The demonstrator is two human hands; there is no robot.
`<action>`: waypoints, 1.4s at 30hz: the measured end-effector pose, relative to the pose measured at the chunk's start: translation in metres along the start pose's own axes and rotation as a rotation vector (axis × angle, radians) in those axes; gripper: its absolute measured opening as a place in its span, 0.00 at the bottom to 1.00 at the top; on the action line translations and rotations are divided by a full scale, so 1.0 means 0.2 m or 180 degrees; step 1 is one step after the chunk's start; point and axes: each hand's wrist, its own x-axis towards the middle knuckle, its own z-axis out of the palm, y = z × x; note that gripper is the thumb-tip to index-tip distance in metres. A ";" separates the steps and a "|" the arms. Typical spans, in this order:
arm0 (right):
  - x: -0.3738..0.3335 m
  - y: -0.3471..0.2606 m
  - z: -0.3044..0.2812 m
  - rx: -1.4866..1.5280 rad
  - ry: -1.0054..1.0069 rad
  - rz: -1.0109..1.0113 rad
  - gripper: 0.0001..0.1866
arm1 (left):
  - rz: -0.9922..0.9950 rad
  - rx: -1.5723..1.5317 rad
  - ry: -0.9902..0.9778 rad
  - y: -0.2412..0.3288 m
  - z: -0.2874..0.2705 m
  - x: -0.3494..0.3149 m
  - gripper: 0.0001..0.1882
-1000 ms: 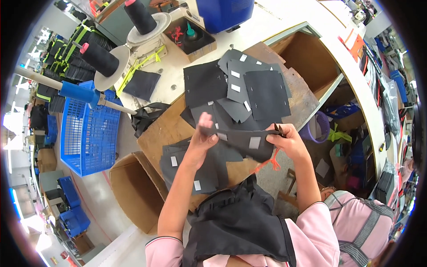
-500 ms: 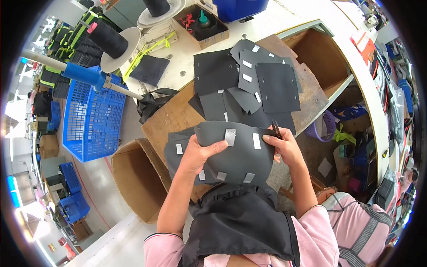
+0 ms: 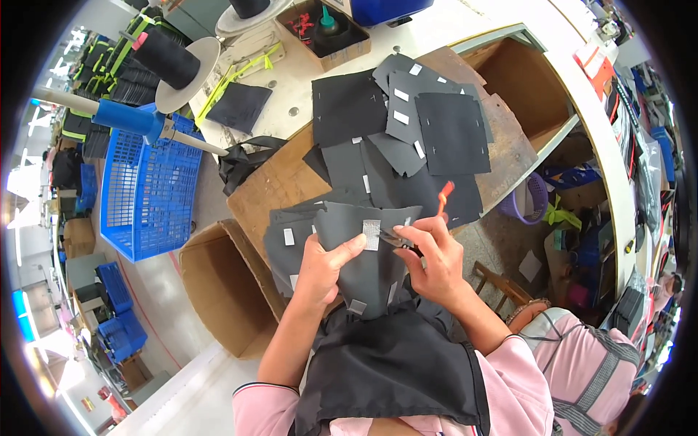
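Observation:
My left hand [image 3: 318, 270] is closed on a dark grey fabric panel [image 3: 339, 217] with its thumb on top, beside a light silvery patch [image 3: 372, 231]. My right hand [image 3: 438, 263] grips a pair of thread snips [image 3: 390, 235]; their metal blades point left at the panel, close to that patch. An orange-red piece [image 3: 445, 198] sticks up behind the right fingers; whether it belongs to the snips I cannot tell. The panel's right side is bent back. Under the left hand lie more grey panels [image 3: 275, 243] with white patches.
Ahead, several black and grey panels [image 3: 456, 134] overlap on a brown board [image 3: 280, 178]. Open cardboard boxes stand at left [image 3: 227, 291] and far right [image 3: 527, 80]. A blue basket [image 3: 149, 192], a thread cone [image 3: 169, 59] and a box with a green-tipped bottle [image 3: 329, 23] surround the white table [image 3: 429, 36].
My right hand has moved left from the panel's right edge and turned the snips' blades toward the patch. The panel's right side has folded back. The left hand still holds it.

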 end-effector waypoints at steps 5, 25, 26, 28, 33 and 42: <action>0.01 0.01 -0.01 -0.0028 0.0106 -0.0034 0.19 | 0.0005 0.0109 -0.0009 0.00 0.00 -0.02 0.12; 0.09 0.21 -0.04 0.2544 -0.0703 0.2031 0.23 | -0.0211 0.0488 -0.0172 -0.08 -0.10 0.00 0.13; 0.10 0.26 -0.03 0.3234 -0.1264 0.2527 0.22 | 0.0018 0.0598 -0.0051 -0.12 -0.09 0.02 0.14; 0.07 0.27 -0.02 0.3745 -0.1616 0.2800 0.12 | 0.0243 0.0710 0.0115 -0.14 -0.08 0.04 0.15; 0.07 0.16 -0.01 0.4152 -0.0879 0.2897 0.08 | -0.0067 -0.0406 -0.0096 -0.13 -0.11 0.01 0.20; -0.04 0.00 0.03 0.0486 0.0442 0.0754 0.22 | -0.0016 -0.0251 0.0296 -0.07 -0.05 0.00 0.18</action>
